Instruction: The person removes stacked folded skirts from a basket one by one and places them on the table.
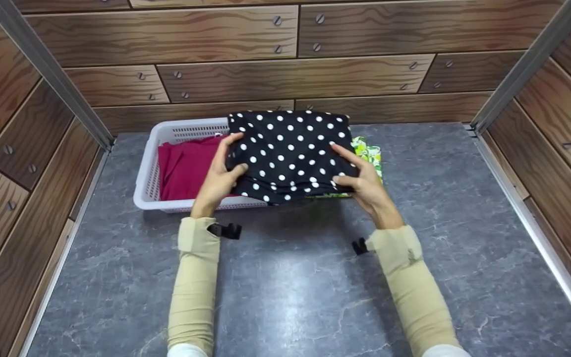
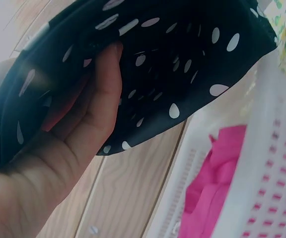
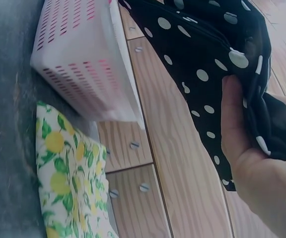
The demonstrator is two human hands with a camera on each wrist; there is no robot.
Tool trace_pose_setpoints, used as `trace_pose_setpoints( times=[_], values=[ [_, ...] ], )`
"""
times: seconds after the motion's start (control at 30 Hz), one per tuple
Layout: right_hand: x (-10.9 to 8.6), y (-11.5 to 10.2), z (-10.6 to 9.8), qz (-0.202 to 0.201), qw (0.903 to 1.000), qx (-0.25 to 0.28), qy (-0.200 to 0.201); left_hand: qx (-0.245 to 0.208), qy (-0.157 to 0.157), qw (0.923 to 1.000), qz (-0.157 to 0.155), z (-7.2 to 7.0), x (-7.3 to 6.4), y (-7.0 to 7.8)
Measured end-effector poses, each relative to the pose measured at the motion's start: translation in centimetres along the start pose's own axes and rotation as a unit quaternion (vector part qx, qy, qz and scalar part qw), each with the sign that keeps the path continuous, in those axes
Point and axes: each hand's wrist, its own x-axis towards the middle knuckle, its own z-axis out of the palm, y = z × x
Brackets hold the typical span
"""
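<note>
A folded black cloth with white polka dots point(image 1: 290, 153) is held up between both hands. At its left edge my left hand point(image 1: 219, 173) grips it, and in the left wrist view the fingers point(image 2: 106, 94) reach along the underside. My right hand point(image 1: 365, 186) pinches the right edge, the thumb point(image 3: 235, 114) pressed on the fabric in the right wrist view. Behind and below it stands a white perforated basket point(image 1: 142, 191) holding a magenta cloth point(image 1: 186, 168). The cloth hides the basket's right part. A lemon-print cloth point(image 1: 372, 156) lies just right of the basket.
The grey marbled tabletop point(image 1: 285, 297) runs beneath the arms. Wood-patterned panels point(image 1: 226, 39) close off the back and both sides, with metal posts point(image 1: 523, 69) at the rear corners. Small black mounts point(image 1: 226, 231) sit at both wrists.
</note>
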Motion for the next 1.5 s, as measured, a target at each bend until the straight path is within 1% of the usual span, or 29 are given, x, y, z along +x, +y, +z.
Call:
trace_pose_setpoints(
  times=[0.17, 0.33, 0.4, 0.53, 0.7, 0.8, 0.9, 1.0, 1.13, 1.23, 1.3, 1.4, 1.47, 1.5],
  values=[
    [-1.9, 0.0, -1.6, -0.01, 0.9999, 0.002, 0.013, -0.012, -0.018, 0.9998, -0.002, 1.7, -0.8, -0.4],
    [-3.8, -0.1, -3.0, -0.02, 0.9996, -0.002, 0.02, -0.017, -0.028, 0.9995, 0.005, 3.5, -1.8, -1.0],
    [-4.6, 0.0, -3.6, -0.02, 0.9994, -0.005, 0.026, -0.015, -0.033, 0.9993, 0.009, 4.2, -2.2, -1.3],
    [-6.6, 0.2, -5.0, -0.012, 0.9991, -0.013, 0.039, -0.022, -0.048, 0.9986, 0.004, 5.6, -3.0, -2.0],
    [-8.9, 0.8, -7.0, -0.013, 0.9981, -0.035, 0.05, -0.024, -0.071, 0.9972, 0.004, 7.7, -4.2, -2.6],
    [-10.1, 1.3, -7.9, -0.005, 0.9967, -0.051, 0.063, -0.022, -0.073, 0.9971, 0.006, 8.9, -5.3, -3.2],
    [-11.2, 2.0, -8.7, 0.013, 0.9949, -0.061, 0.079, -0.014, -0.072, 0.9972, 0.013, 10.0, -6.1, -4.2],
    [-12.1, 2.7, -9.5, 0.032, 0.9931, -0.065, 0.092, -0.001, -0.075, 0.9972, 0.011, 10.8, -6.6, -5.4],
    [-12.9, 3.6, -10.2, 0.06, 0.9891, -0.084, 0.104, 0.007, -0.074, 0.9972, -0.005, 11.6, -7.5, -7.1],
    [-13.1, 4.0, -10.5, 0.086, 0.9829, -0.129, 0.099, 0.011, -0.071, 0.9971, -0.023, 12.0, -8.3, -8.4],
    [-13.2, 4.3, -10.8, 0.104, 0.977, -0.161, 0.093, 0.016, -0.078, 0.9956, -0.049, 12.3, -8.8, -9.2],
    [-13.3, 4.6, -11.2, 0.129, 0.9666, -0.205, 0.084, 0.021, -0.09, 0.9913, -0.094, 12.5, -9.2, -10.1],
    [-13.1, 4.8, -11.5, 0.141, 0.9626, -0.218, 0.078, 0.029, -0.092, 0.9889, -0.113, 12.5, -9.3, -10.5],
    [-13.0, 4.9, -11.6, 0.147, 0.961, -0.222, 0.074, 0.033, -0.09, 0.9884, -0.118, 12.4, -9.2, -10.7]
  ],
)
